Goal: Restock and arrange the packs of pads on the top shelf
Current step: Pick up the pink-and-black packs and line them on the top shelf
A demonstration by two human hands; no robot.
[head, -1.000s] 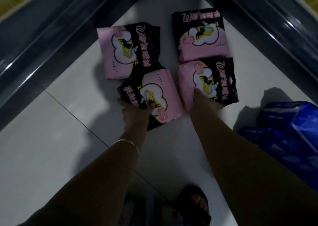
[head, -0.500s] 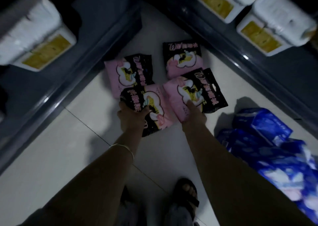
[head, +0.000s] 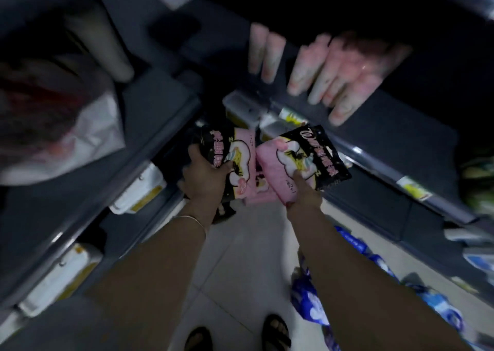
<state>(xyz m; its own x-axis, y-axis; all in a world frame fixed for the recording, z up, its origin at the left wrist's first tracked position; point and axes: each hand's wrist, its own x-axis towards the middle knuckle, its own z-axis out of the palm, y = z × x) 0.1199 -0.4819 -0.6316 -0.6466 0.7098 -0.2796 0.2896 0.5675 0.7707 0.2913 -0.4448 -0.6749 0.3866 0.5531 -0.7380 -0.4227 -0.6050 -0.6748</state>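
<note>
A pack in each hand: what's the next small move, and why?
Probably raise both packs to the upper shelf: the left hand grips one pink-and-black pack, the right hand holds a second pack, and blurred pink packs already stand in a row there.

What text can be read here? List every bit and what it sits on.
"2+1": on the pink-and-black plastic pad pack in the right hand.
Brand script and characters on it and on the matching pack in the left hand: too blurred.
Yellow shelf-edge labels: unreadable.
</note>
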